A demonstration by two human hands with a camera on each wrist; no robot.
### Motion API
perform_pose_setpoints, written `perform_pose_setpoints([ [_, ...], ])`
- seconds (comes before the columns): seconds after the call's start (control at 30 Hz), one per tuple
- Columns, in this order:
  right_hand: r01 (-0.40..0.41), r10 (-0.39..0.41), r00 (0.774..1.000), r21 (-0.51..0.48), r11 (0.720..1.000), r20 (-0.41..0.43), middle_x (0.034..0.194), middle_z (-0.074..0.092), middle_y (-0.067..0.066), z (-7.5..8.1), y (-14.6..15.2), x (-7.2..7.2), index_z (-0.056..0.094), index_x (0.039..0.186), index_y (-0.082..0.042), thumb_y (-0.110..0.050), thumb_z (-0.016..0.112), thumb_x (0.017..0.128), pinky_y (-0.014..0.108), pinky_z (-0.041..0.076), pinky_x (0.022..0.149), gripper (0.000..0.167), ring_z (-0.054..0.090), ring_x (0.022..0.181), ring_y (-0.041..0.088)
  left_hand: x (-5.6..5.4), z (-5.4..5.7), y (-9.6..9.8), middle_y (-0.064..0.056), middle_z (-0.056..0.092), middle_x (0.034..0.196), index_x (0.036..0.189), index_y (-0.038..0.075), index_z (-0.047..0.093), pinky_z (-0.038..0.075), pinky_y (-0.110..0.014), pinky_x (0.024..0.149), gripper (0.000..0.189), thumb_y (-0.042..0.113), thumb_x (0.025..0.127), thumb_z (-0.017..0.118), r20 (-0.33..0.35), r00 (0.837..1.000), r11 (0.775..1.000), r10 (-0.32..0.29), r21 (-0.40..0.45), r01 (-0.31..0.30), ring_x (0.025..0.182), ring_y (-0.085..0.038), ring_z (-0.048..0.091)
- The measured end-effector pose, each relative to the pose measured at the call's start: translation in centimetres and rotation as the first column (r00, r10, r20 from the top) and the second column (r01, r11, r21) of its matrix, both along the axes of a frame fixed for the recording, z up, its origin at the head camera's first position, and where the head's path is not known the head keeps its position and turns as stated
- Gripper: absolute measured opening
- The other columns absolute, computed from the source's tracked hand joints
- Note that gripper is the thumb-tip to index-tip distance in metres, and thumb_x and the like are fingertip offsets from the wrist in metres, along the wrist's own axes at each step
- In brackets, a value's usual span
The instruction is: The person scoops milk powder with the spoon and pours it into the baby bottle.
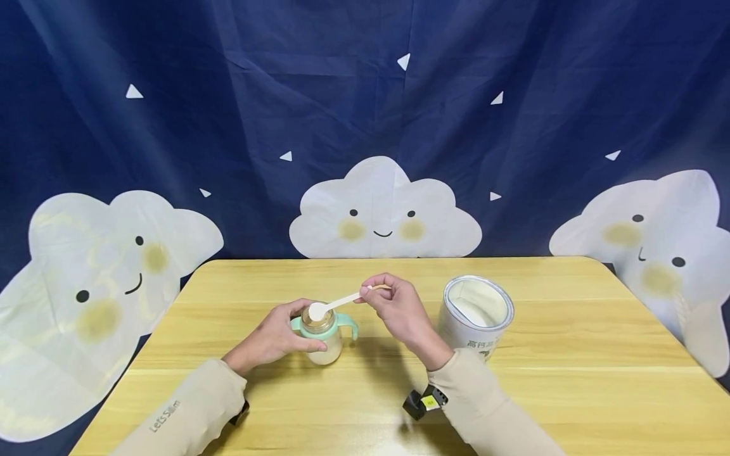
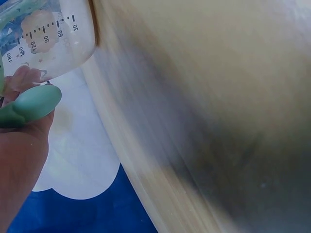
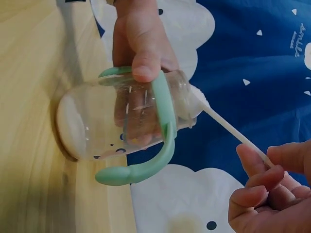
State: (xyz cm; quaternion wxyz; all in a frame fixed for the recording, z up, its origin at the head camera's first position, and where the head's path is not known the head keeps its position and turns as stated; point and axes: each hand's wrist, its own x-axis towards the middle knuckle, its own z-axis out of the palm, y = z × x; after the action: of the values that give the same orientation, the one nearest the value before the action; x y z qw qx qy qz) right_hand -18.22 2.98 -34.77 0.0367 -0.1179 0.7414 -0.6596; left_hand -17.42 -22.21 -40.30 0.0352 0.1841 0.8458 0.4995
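Note:
A clear baby bottle (image 1: 326,353) with mint-green handles (image 3: 165,109) and no lid stands upright on the table. My left hand (image 1: 281,330) grips it round its upper body, the thumb across the near side. Between thumb and fingers, my right hand (image 1: 401,311) pinches the thin handle of a white scoop (image 1: 345,300). The scoop's bowl lies right at the bottle's mouth, with white powder in it. Through the clear wall, a whitish layer shows at the bottle's base in the right wrist view. Measuring marks run along the bottle (image 2: 46,33) in the left wrist view.
To the right of my right hand stands an open white can (image 1: 464,332) with pale powder inside. The wooden table (image 1: 570,329) ends at a dark blue curtain (image 1: 342,95) printed with smiling clouds. A small black device (image 1: 422,403) hangs at my right wrist.

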Motion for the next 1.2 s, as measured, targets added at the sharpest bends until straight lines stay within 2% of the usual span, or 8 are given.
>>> perform_pose_setpoints([
  [0.2,0.002,0.001,0.997,0.04,0.999,-0.071,0.086,0.075,0.012,-0.3,0.2,0.2,0.073,0.104,0.0,-0.006,0.069,0.094,0.02,0.029,0.049,0.013,0.038,0.056,0.01,0.0,-0.1,0.1,-0.001,0.069,0.11,0.124,0.006,0.064,0.049,-0.035,0.094,0.062,0.02,0.071,0.093,0.001,1.0,1.0,-0.008,0.005,0.008,0.104,-0.021,0.062],
  [0.33,-0.001,0.005,0.996,0.052,0.999,-0.087,0.087,0.075,0.012,-0.4,0.5,0.3,0.075,0.109,0.0,-0.008,0.07,0.093,0.02,0.037,0.058,0.019,0.06,0.074,0.01,0.0,-0.1,0.0,-0.002,0.069,0.11,0.124,0.006,0.065,0.049,-0.034,0.093,0.061,0.02,0.071,0.093,-0.003,1.0,1.0,-0.009,0.006,0.009,0.103,-0.021,0.062],
  [0.43,-0.014,0.017,0.997,0.043,0.999,-0.077,0.086,0.075,0.012,-0.5,0.7,0.3,0.074,0.112,0.001,-0.008,0.07,0.093,0.019,0.037,0.058,0.021,0.066,0.081,0.011,0.0,-0.1,0.0,-0.001,0.069,0.11,0.124,0.007,0.065,0.049,-0.032,0.093,0.061,0.02,0.071,0.093,-0.005,1.0,1.0,-0.006,0.005,0.007,0.104,-0.02,0.062],
  [0.7,-0.094,0.094,0.995,0.008,0.996,-0.042,0.086,0.075,0.013,-0.3,0.9,0.3,0.073,0.111,0.004,-0.01,0.069,0.095,0.017,0.031,0.05,0.022,0.035,0.052,0.003,-0.1,-0.1,0.0,-0.001,0.07,0.109,0.125,0.006,0.065,0.049,-0.03,0.092,0.063,0.02,0.07,0.093,-0.011,1.0,1.0,-0.001,0.004,0.001,0.102,-0.02,0.062],
  [0.87,-0.105,0.106,0.993,0.023,0.994,-0.052,0.087,0.075,0.012,-0.2,1.0,0.4,0.074,0.11,0.004,-0.013,0.069,0.095,0.018,0.031,0.049,0.023,0.033,0.051,0.004,-0.1,-0.2,0.0,-0.001,0.07,0.108,0.125,0.006,0.065,0.049,-0.03,0.092,0.063,0.02,0.07,0.093,-0.015,1.0,1.0,0.003,0.002,-0.003,0.102,-0.02,0.063],
  [0.93,-0.103,0.106,0.992,0.044,0.994,-0.069,0.086,0.075,0.011,-0.2,1.1,0.4,0.074,0.109,0.003,-0.014,0.069,0.095,0.018,0.033,0.05,0.022,0.038,0.053,0.005,0.0,-0.3,0.0,-0.001,0.07,0.108,0.124,0.006,0.065,0.049,-0.03,0.092,0.063,0.02,0.07,0.093,-0.013,1.0,1.0,0.005,0.003,-0.005,0.102,-0.02,0.062],
  [1.07,-0.095,0.108,0.986,0.106,0.99,-0.129,0.088,0.075,0.008,-0.1,1.3,0.4,0.076,0.106,0.0,-0.015,0.07,0.094,0.021,0.05,0.067,0.02,0.063,0.074,0.01,-0.1,-0.3,0.0,-0.001,0.07,0.108,0.124,0.006,0.065,0.05,-0.029,0.092,0.062,0.02,0.071,0.093,-0.018,1.0,1.0,0.001,0.006,-0.001,0.102,-0.02,0.063],
  [1.2,-0.082,0.114,0.975,0.164,0.983,-0.193,0.094,0.076,0.008,-0.1,1.5,0.5,0.077,0.103,0.0,-0.014,0.071,0.094,0.029,0.056,0.083,0.018,0.07,0.091,0.016,-0.1,-0.3,-0.1,-0.002,0.07,0.107,0.124,0.005,0.064,0.05,-0.028,0.091,0.062,0.02,0.071,0.093,-0.023,1.0,1.0,-0.005,0.013,0.005,0.101,-0.02,0.063],
])
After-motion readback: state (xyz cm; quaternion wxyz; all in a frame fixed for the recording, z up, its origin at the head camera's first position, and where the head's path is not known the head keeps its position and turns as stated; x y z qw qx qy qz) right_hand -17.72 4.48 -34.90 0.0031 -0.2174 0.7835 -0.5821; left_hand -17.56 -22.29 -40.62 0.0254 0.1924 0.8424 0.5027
